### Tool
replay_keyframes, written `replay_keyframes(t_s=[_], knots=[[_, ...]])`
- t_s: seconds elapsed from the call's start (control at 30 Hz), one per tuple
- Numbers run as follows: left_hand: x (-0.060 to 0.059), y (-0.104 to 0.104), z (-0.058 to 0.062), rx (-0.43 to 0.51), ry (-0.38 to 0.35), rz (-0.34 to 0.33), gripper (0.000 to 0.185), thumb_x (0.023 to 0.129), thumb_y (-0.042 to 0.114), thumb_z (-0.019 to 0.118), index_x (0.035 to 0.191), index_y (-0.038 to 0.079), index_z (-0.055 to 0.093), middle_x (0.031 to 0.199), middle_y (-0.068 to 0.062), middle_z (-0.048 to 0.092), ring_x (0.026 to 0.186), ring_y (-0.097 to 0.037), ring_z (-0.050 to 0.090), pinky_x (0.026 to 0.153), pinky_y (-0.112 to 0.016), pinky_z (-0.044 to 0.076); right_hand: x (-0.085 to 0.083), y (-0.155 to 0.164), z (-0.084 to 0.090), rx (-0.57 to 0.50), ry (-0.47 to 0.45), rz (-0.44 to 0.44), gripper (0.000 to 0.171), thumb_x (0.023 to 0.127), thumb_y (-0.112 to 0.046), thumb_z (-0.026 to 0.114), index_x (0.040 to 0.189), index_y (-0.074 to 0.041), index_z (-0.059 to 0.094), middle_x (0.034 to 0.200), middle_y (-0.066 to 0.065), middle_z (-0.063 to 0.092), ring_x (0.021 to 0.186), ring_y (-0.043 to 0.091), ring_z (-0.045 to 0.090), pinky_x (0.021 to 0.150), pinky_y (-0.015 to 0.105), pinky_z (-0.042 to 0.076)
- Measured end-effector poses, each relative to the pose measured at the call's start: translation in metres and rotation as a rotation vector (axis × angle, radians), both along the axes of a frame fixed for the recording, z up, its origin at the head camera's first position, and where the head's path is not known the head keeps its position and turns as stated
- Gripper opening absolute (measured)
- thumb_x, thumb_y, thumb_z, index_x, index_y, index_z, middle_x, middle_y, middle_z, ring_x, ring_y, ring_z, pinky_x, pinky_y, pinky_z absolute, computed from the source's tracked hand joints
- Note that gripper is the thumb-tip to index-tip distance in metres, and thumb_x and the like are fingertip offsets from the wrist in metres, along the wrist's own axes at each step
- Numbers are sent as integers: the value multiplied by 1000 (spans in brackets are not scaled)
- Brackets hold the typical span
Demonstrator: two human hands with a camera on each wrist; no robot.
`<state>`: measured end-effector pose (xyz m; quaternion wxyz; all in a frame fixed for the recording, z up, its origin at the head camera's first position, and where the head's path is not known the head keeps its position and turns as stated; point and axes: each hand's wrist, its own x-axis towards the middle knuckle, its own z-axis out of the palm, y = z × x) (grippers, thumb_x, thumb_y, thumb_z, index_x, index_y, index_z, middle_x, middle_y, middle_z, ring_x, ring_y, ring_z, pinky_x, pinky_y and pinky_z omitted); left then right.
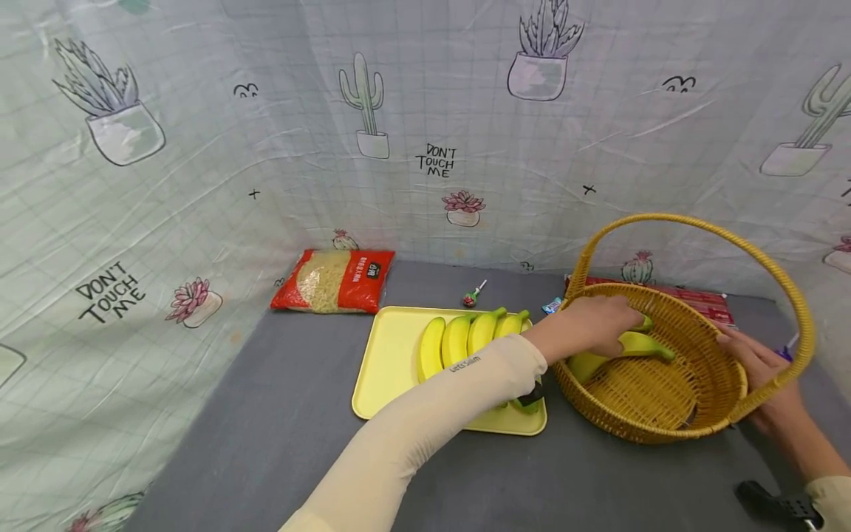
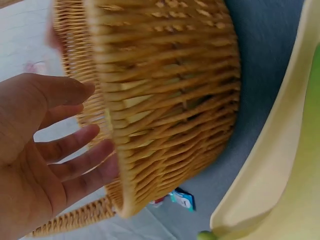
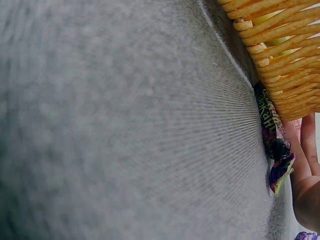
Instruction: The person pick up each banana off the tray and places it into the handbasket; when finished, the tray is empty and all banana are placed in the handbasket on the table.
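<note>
Two views disagree: head shows the left hand [image 1: 592, 325] gripping a banana [image 1: 628, 347]; wrist shows spread fingers [image 2: 75, 145].

Cactus-printed cloth [image 1: 199, 148] walls in a grey table [image 1: 266, 443].

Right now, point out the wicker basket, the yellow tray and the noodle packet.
wicker basket [image 1: 665, 423]: head view, on its woven front wall.
yellow tray [image 1: 388, 362]: head view, on the bare left part of its floor.
noodle packet [image 1: 332, 281]: head view, on its clear middle window.
</note>
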<state>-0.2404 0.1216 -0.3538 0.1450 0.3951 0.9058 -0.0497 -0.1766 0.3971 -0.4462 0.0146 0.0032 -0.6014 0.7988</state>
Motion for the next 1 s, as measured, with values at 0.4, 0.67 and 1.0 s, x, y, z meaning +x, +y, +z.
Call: replay_keyframes(t_s=[0.4,0.67,1.0], knots=[[16,-68,30,217,1,31,50,108,39,61,157,34,52,151,8,47,125,-10,53,83,-29,52,2,0,-1,10,6,-9,36,108,0,56,130,-17,78,110,1,78,90,14,77,63,30,59],[25,-129,33,334,45,95,46,107,34,64,151,25,60,131,0,58,95,-13,55,72,-32,50,2,-1,1,3,-1,-9,36,108,-1,56,130,-18,79,111,0,78,89,15,77,63,30,59],[31,-192,22,371,26,289,42,105,34,67,146,25,65,139,-3,58,114,-24,58,87,-44,52,3,-2,1,16,-7,-54,33,107,-2,59,125,-19,81,106,-1,78,86,13,77,62,29,59]])
